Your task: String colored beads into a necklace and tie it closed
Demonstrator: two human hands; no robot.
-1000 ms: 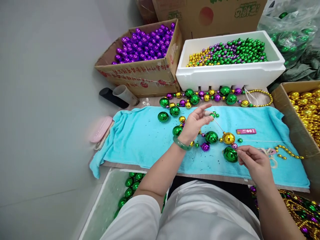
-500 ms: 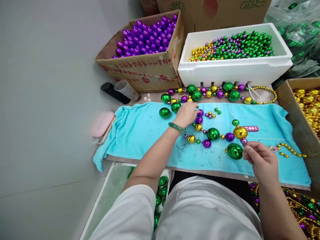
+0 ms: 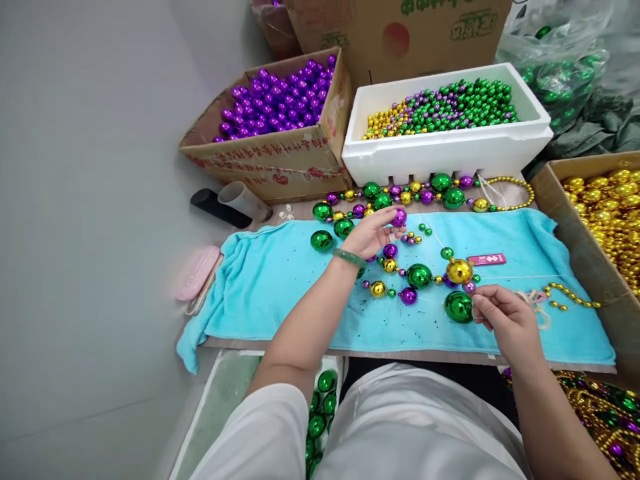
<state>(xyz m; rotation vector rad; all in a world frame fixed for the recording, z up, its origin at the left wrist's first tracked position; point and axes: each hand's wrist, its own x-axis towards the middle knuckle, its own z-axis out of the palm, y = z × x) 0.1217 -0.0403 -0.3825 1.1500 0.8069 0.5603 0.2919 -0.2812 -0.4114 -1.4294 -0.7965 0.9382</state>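
My left hand (image 3: 374, 233), a green bangle at its wrist, pinches a purple bead (image 3: 399, 218) above the blue towel (image 3: 290, 287). My right hand (image 3: 507, 323) is closed on a thin needle (image 3: 434, 233). Threaded on it are a green bead (image 3: 447, 253), a large gold bead (image 3: 459, 271) and a small lavender bead (image 3: 469, 287) near my fingertips. A large green bead (image 3: 459, 307) is just left of those fingertips. Below my left hand lies a strand with another large green bead (image 3: 419, 275), purple beads and gold beads. Small loose beads (image 3: 411, 239) rest beside that hand.
Behind the towel stand a carton of purple beads (image 3: 215, 157) and a white foam box (image 3: 450, 150) of small beads. A carton (image 3: 565, 220) of gold beads is at the right. A finished-looking bead strand (image 3: 441, 182) lies along the towel's back edge.
My left hand has picked up a purple bead from the towel and raised it, turning palm inward. My right hand keeps its hold on the beaded needle. The camera view has shifted slightly.
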